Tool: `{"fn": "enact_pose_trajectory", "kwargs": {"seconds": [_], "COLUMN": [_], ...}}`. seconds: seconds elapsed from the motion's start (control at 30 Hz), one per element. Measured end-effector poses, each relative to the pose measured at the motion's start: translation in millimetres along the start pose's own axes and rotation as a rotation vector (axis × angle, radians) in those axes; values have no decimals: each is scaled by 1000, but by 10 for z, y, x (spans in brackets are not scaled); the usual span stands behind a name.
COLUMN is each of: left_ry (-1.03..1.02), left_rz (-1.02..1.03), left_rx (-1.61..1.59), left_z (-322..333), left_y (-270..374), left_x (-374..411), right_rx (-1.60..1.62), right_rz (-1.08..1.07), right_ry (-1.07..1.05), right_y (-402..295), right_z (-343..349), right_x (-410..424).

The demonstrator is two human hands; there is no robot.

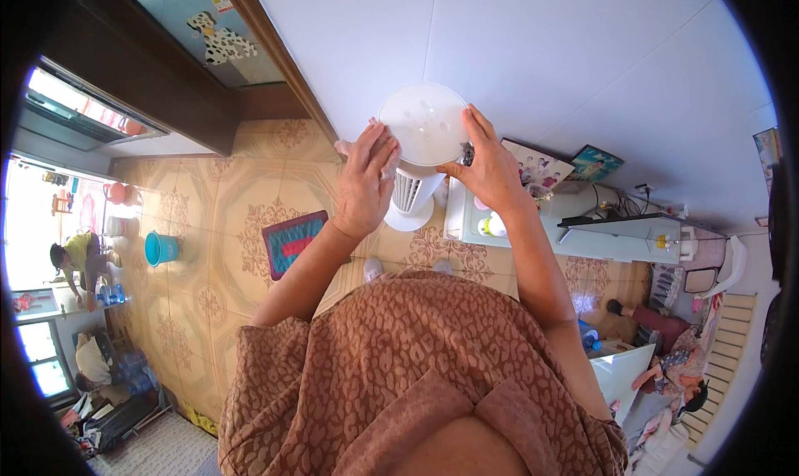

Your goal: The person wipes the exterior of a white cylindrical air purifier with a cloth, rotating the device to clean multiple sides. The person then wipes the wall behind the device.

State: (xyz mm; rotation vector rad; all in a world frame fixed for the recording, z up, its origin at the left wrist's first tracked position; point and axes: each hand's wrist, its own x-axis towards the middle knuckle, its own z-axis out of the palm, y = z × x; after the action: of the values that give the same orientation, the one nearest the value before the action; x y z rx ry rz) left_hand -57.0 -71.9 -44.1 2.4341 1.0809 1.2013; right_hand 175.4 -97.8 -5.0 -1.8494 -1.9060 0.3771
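A white tower fan (424, 126) stands upright in front of me, its round top facing up with several small marks or buttons. Below that top, part of the slatted grille (407, 192) and the round base (409, 221) show. My left hand (363, 189) holds a crumpled pink cloth (391, 156) against the left side of the fan's top. On the other side, my right hand (496, 167) grips the rim between thumb and fingers. A small dark patterned thing (467, 154) shows beside that hand; I cannot tell what it is.
A white wall (530, 45) rises behind the fan. To the right stands a low cabinet (543, 226) with a television (618, 220) and framed pictures (540, 164). A floor mat (293, 232) and a blue bucket (161, 249) lie left. One person (87, 257) bends far left; another (677, 357) sits right.
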Motion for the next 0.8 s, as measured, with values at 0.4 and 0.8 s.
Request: {"fn": "enact_pose_trajectory", "kwargs": {"seconds": [0.4, 0.8], "left_ry": [-143, -129], "left_rz": [69, 65], "left_rx": [136, 162], "left_z": [263, 272], "left_y": [509, 530], "left_x": [71, 84], "right_rx": [42, 71], "right_rz": [-94, -109], "right_ry": [7, -24], "right_y": [152, 155], "right_z": [-4, -33], "right_x": [52, 73]}}
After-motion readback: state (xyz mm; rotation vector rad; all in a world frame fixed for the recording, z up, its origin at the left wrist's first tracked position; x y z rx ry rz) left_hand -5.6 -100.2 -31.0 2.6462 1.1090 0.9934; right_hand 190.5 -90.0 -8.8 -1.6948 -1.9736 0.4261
